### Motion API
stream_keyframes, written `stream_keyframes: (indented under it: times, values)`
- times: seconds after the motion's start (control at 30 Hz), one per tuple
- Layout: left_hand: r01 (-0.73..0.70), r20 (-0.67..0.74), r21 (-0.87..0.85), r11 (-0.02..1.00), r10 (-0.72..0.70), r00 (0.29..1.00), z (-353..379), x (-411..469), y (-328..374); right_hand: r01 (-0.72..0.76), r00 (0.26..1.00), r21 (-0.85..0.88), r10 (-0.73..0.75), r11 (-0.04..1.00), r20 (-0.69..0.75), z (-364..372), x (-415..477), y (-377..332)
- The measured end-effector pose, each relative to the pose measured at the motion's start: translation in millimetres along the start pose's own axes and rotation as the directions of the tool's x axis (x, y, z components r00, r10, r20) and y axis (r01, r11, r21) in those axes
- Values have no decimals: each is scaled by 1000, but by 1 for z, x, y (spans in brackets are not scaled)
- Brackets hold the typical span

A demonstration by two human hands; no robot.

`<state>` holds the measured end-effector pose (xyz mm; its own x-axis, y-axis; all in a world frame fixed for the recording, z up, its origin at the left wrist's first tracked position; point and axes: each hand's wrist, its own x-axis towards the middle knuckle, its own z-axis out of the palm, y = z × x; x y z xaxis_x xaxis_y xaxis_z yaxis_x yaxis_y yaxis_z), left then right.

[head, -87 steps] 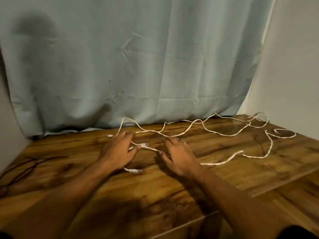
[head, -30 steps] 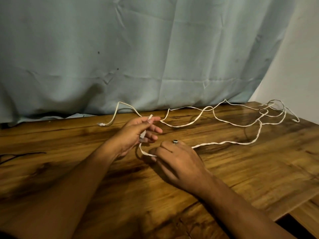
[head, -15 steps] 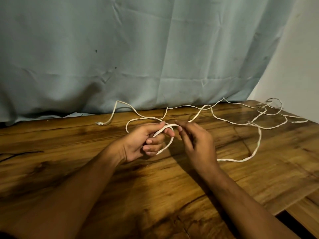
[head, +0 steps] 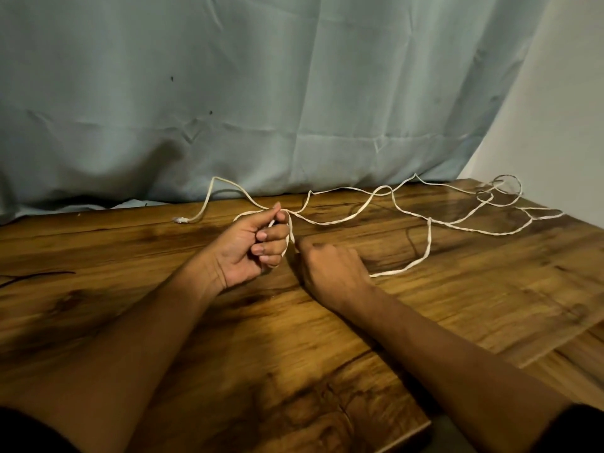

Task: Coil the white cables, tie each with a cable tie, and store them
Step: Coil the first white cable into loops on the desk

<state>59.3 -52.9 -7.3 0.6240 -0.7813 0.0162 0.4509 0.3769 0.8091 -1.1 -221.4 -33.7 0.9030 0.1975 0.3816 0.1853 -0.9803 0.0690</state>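
Head view: the right hand [head: 330, 268] is now pulling down, where half a second ago it was raised beside the loop.
The white cable [head: 428, 243] is trailing far right over the table [head: 457, 308]; the left hand [head: 253, 245], closed, is pinching its first loops; the right is fisted on the strand. Coiling is only beginning; no container is showing.
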Motion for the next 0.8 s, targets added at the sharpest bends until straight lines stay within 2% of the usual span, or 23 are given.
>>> stream_keyframes:
  times: [0.13,0.27,0.37,0.5,0.7,0.8]
  values:
    - [-41,-71,-40,998,38,997,-2,0,0,2,1000,-14,-3,1000,-24,5,5,-11]
    - [-147,-175,-78,986,132,976,-1,-2,7,112,991,95,-104,989,-80,5,-3,-12]
    - [-244,-293,-66,967,215,932,3,-3,14,198,976,118,-185,973,-117,3,-9,-11]
    - [-261,-286,-86,961,227,931,0,-3,19,308,945,92,-293,947,-148,-1,-10,-14]
    - [-150,-324,153,977,193,926,-3,-1,20,403,912,73,-394,912,-111,-3,-13,-9]
    - [-95,-314,306,947,195,929,-3,1,16,417,902,77,-402,905,-159,-12,-13,-2]
